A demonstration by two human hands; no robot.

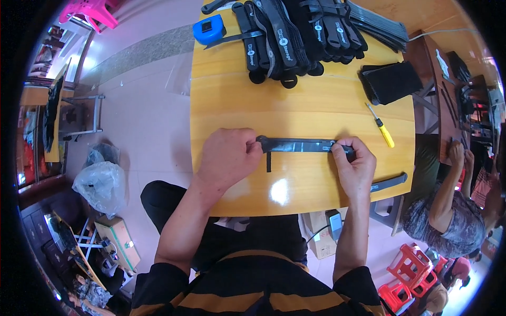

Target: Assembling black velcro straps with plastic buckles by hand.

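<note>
Crosswise over the smooth wood-grained table (pixel 237 110), a flat, shiny black strap (pixel 296 145) stretches — left hand (pixel 225 158) curled fist-like on one end, right hand (pixel 355 166), half-curled, pinching the other.

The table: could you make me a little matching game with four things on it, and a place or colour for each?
1. tape measure
2. long black strap
3. screwdriver
4. pile of flat black pieces

A. has a yellow handle
B. at the right edge of the table
C. blue, by the table's left edge
D. held between the left hand and the right hand

Pairs: 1-C, 2-D, 3-A, 4-B
</note>
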